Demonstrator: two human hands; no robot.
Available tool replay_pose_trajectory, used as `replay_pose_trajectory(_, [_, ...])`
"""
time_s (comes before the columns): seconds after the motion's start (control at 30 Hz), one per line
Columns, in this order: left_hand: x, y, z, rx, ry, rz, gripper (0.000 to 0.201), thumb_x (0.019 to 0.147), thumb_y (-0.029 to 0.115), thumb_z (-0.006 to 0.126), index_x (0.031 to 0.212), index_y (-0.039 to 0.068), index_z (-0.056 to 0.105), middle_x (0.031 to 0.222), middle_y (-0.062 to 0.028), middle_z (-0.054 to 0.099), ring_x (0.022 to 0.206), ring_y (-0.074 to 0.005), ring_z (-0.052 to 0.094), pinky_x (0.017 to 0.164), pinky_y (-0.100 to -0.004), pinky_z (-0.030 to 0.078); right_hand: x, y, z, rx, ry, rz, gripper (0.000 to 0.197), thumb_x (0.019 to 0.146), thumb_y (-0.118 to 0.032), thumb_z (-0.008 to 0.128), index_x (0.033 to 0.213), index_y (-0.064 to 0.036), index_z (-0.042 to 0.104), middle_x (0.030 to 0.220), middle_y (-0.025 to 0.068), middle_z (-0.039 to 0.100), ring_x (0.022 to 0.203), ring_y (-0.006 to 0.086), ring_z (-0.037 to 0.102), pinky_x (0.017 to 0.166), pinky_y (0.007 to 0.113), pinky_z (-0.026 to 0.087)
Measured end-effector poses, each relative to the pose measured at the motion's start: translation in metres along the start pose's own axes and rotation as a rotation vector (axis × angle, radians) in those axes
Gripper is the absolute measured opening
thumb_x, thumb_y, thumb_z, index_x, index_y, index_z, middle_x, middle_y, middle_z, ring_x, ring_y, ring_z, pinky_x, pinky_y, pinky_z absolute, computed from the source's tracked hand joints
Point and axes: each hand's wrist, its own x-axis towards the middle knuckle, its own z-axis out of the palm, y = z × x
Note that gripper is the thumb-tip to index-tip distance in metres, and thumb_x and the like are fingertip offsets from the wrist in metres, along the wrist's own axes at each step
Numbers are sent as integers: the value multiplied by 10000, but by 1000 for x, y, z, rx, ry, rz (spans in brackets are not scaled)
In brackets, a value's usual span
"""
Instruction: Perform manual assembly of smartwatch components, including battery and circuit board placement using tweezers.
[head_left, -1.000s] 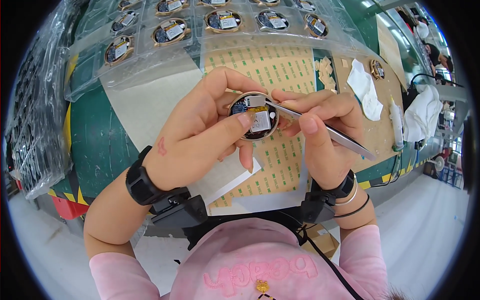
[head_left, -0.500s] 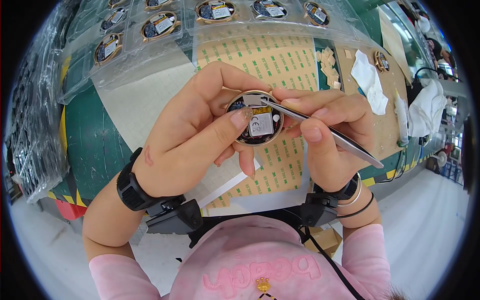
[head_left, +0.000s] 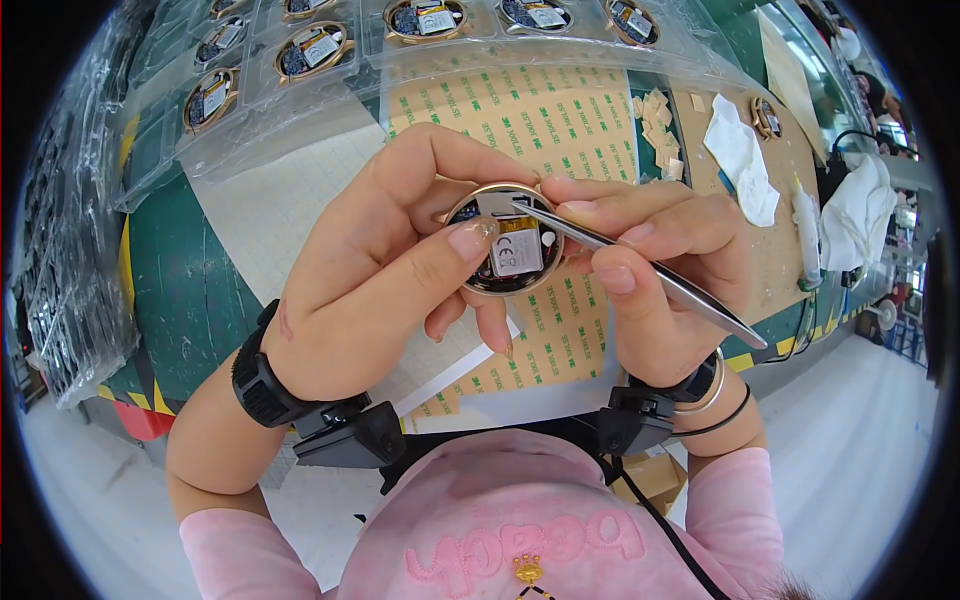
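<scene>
My left hand (head_left: 385, 260) grips a round gold-rimmed watch case (head_left: 503, 287) by its left side, the thumb lying over the inner edge. Inside the case shows a silver-white battery (head_left: 517, 250) with a yellow tab above it, beside dark circuitry. A grey rectangular piece (head_left: 497, 204) lies at the top of the opening. My right hand (head_left: 665, 260) pinches metal tweezers (head_left: 690, 292), whose tips point at the grey piece and appear to touch it. Some right fingers rest near the case's right rim.
Clear plastic trays (head_left: 370, 60) with several similar open watch cases stand at the back. Yellowish printed adhesive sheets (head_left: 550, 130) and a pale sheet (head_left: 270, 200) cover the green mat (head_left: 190, 280). A brown board (head_left: 790, 210) at right carries white tissue (head_left: 740, 160), small tan pieces (head_left: 657, 130) and another case.
The tweezer tips have shifted slightly left along the grey piece. My left hand and the watch case have moved a little left. Both grips stay the same.
</scene>
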Motion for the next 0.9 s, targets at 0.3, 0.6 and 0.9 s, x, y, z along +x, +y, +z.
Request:
replay_pose_trajectory(0.3, [0, 2, -1, 21, 9, -11, 301, 932, 127, 401, 1194, -19, 388, 1031, -125, 602, 582, -170, 640, 431, -184, 379, 2, 3, -3, -52, -59, -72, 215, 868, -100, 628, 922, -54, 425, 952, 183, 619, 1006, 360, 618, 780, 377, 561])
replay_pose_trajectory(0.6, [-1, 1, -1, 54, -8, 18, 312, 918, 127, 404, 1192, -20, 387, 1027, -125, 601, 594, -171, 645, 434, -183, 382, 0, 0, -1, -39, -47, -62, 214, 869, -97, 625, 926, -48, 424, 949, 187, 617, 1005, 365, 617, 800, 389, 556])
replay_pose_trajectory(0.9, [-1, 2, 0, 56, 1, 17, 318, 916, 138, 408, 1192, -19, 387, 1021, -123, 603, 597, -175, 650, 428, -182, 378, 0, -2, -2, -55, -58, -54, 218, 867, -93, 627, 929, -52, 423, 951, 181, 609, 1015, 370, 610, 814, 395, 553])
